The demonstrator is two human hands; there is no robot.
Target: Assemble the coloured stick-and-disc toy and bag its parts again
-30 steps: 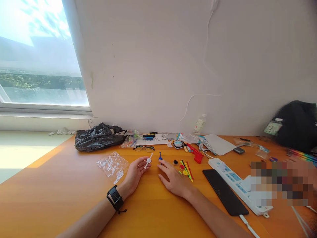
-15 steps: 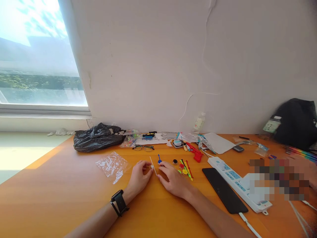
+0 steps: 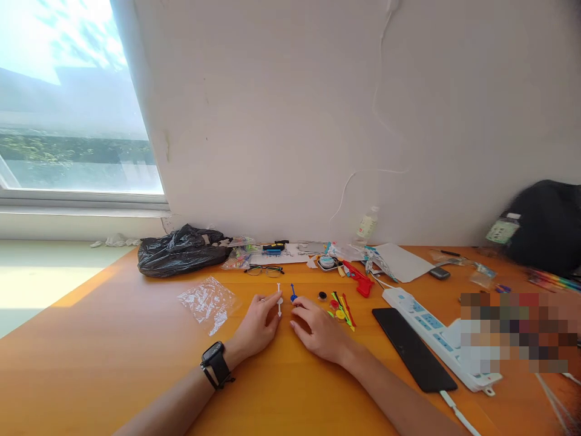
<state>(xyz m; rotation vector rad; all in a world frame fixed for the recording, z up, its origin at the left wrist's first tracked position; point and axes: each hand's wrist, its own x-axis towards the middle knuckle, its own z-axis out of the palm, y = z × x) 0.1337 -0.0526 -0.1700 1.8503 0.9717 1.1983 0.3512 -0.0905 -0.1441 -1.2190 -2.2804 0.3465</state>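
My left hand (image 3: 257, 326), with a black watch on its wrist, pinches a thin white plastic stick with a small disc (image 3: 278, 299) and holds it upright just above the orange table (image 3: 113, 339). My right hand (image 3: 320, 330) rests on the table beside it, fingertips at a small blue stick piece (image 3: 293, 294). To the right of that hand lie a black round piece (image 3: 322, 296) and a small heap of red, yellow and green plastic sticks and discs (image 3: 341, 309).
A clear plastic bag (image 3: 207, 300) lies left of my hands, a black bag (image 3: 179, 252) and glasses (image 3: 265, 270) behind. A red toy pistol (image 3: 358, 279), a white power strip (image 3: 436, 336) and a black phone (image 3: 413, 350) lie to the right. A dark backpack (image 3: 549, 224) stands far right.
My left hand has turned the white stick from a slant to upright and kept it close to my right hand. My right hand has barely moved.
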